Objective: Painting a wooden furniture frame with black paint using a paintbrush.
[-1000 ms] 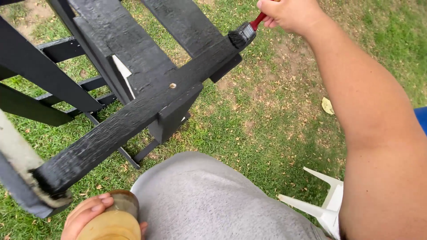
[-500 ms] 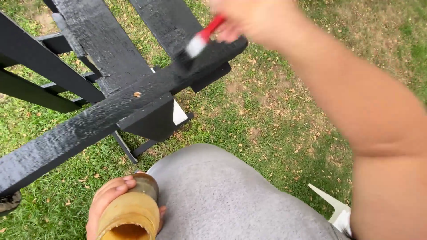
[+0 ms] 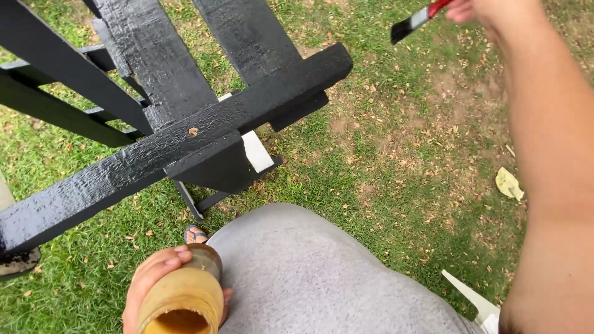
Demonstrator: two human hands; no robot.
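Note:
My right hand (image 3: 489, 11) at the top right grips a red-handled paintbrush (image 3: 416, 20) with black bristles, held in the air to the right of a black-painted wooden chair frame (image 3: 185, 142). The brush is clear of the wood. My left hand (image 3: 154, 281) at the bottom left holds a tan glass jar (image 3: 184, 300), its mouth facing up, beside my grey-clad knee (image 3: 309, 278). The chair's long arm board runs diagonally from lower left to upper right, glossy with wet paint, and a small unpainted white patch (image 3: 257, 151) shows under it.
Patchy grass and bare dirt (image 3: 402, 142) cover the ground. A yellow leaf (image 3: 508, 184) lies at the right. A white plastic piece (image 3: 476, 303) sits at the bottom right. A sandalled foot (image 3: 195, 234) shows under the chair.
My right hand has lifted the brush off the end of the arm board and moved it up and to the right. The jar has come further into view.

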